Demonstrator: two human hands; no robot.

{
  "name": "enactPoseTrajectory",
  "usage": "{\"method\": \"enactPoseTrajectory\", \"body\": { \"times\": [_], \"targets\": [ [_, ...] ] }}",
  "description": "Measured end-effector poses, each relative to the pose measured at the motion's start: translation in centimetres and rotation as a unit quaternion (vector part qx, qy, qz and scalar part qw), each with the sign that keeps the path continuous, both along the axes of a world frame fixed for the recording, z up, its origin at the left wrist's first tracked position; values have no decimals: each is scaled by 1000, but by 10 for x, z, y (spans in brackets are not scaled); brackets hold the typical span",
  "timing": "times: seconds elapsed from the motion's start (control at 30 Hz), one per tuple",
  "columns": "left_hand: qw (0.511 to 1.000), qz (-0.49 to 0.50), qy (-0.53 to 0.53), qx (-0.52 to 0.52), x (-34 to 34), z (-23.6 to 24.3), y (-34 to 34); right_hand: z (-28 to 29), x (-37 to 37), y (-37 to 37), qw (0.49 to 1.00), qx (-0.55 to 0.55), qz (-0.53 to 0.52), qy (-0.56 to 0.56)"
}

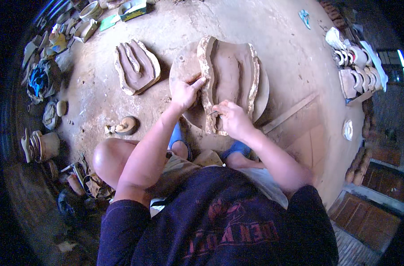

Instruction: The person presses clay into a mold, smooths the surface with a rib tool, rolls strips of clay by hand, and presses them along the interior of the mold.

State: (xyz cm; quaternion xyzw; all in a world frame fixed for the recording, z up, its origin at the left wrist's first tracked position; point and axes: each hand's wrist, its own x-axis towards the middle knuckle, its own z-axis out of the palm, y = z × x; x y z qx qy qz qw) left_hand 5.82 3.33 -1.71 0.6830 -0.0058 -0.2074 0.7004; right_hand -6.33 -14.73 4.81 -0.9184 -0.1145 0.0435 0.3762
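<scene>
A large plaster mould [255, 71] with wavy, chipped pale edges rests on a round board [177, 66] in front of me. Brown clay [228, 71] lines its hollow. My left hand [187, 94] grips the mould's left rim, thumb on top, the other fingers partly hidden at its outer side. Close to the mould's near end, my right hand [233, 119] is closed around a small thin tool [213, 112]. The tool's tip touches or lies just over the clay by the left rim; most of it is hidden in my fingers.
A second clay-lined mould [137, 66] lies on the floor to the left. Nearer me is a small round brown piece [126, 126]. A flat wooden strip [290, 113] lies at right. Pots and clutter [47, 84] line the left side; curved pale pieces [359, 73] are stacked at right.
</scene>
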Motion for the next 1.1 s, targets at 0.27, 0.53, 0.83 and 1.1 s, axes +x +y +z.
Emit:
{"method": "enactPoseTrajectory", "body": {
  "times": [0.27,0.53,0.83,1.1],
  "targets": [
    [999,33,-24,-23,0,-9,-5,-28,-62,9,996,-8,-78,43],
    [998,17,-42,42,-43,78,-3,11,-55,-10,960,167,-208,90],
    [996,42,71,-13,-38,78,-7,40,37,-44,882,323,-335,66],
    [957,77,-195,201,-37,5,-17,2,104,-107,811,428,-340,210]
  ]
}}
